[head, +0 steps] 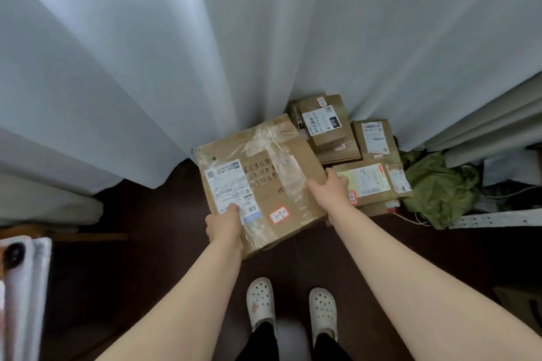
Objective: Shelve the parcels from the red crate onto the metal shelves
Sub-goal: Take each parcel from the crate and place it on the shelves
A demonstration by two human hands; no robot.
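A large taped cardboard parcel [265, 176] with a white shipping label and a small red-edged sticker is held out in front of me over the dark floor. My left hand [224, 227] grips its near-left corner, thumb on the label. My right hand [330, 186] grips its right edge. Behind and to the right, several smaller cardboard parcels [328, 126] lie stacked on the floor, one with a yellow-green label [365, 182]. No red crate or metal shelf is in view.
White curtains [176, 53] hang across the back down to the floor. A crumpled green bag [437, 184] lies right of the parcels, with cables and a white perforated strip [495, 218] beside it. A white radiator-like object [26, 287] stands at the left. My feet in white clogs [261, 302] are below.
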